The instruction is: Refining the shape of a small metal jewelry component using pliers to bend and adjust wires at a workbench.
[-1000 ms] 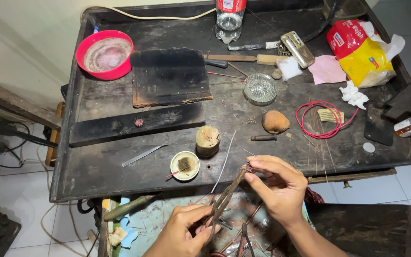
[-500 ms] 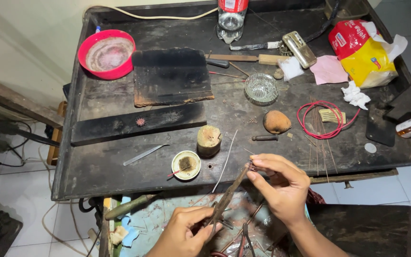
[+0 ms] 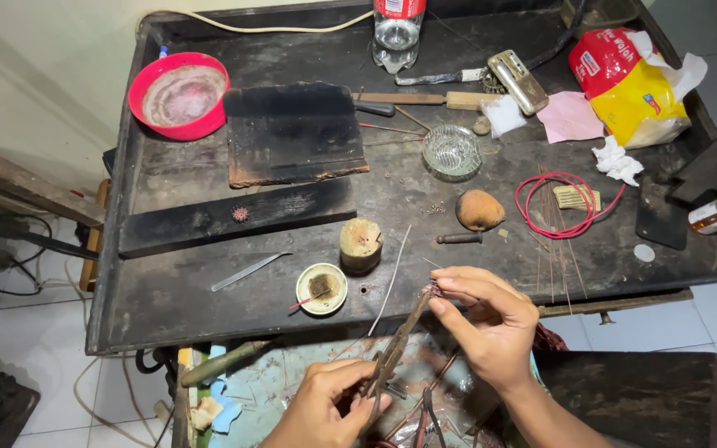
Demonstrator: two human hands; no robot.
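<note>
From the head camera, looking down, the left hand (image 3: 325,406) is low in the picture, its fingers closed around the handles of long thin pliers (image 3: 393,353). The pliers slant up and to the right, and their tips meet a tiny dark piece (image 3: 434,290) at the front edge of the tabletop (image 3: 209,290). The right hand (image 3: 487,319) is just beside it — thumb and first finger are pinched on that same tiny piece, and the other fingers are curled loosely. The piece is too small to tell what it is.

The tabletop is dark and messy. Near the hands stand a short wooden stump (image 3: 361,245) and a small round tin (image 3: 322,288) with dark stuff inside. A thin metal rod (image 3: 391,278) lies slanting between the stump and the right hand. A flat metal file (image 3: 251,271) lies left of the tin. Farther back are a long black bar (image 3: 234,217), a square black block (image 3: 292,133) and a red bowl (image 3: 179,94) — the bowl sits in the back left corner. A glass dish (image 3: 451,152), a brown round lump (image 3: 480,210) and a loop of red wire (image 3: 568,205) are on the right side. A red and yellow bag (image 3: 628,83) is at the back right.
</note>
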